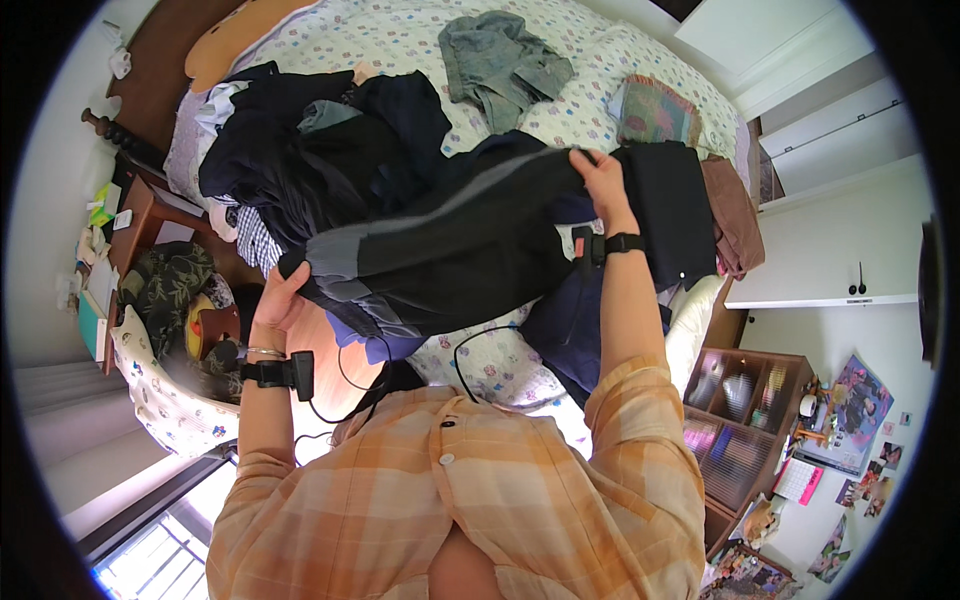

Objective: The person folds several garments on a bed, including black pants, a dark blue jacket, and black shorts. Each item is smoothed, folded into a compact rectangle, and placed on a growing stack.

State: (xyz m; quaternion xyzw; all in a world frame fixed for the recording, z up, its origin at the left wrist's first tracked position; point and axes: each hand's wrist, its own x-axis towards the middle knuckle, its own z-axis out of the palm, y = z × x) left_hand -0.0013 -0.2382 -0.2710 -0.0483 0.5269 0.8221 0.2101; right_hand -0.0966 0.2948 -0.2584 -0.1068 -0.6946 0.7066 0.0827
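Note:
A black garment with grey panels is stretched across the front of me, above the bed. My left hand grips its left end, by the gathered grey part. At its upper right end, my right hand pinches the dark cloth. Behind it on the left lies a heap of dark clothes. Just right of my right hand is a folded black garment, with a brown folded garment beside it. Navy cloth lies beneath my right forearm.
The bed has a floral cover and bears a crumpled grey-green garment and a folded patterned cloth. A chair with clothes stands at left, a glass-fronted cabinet at right. Black cables hang by my waist.

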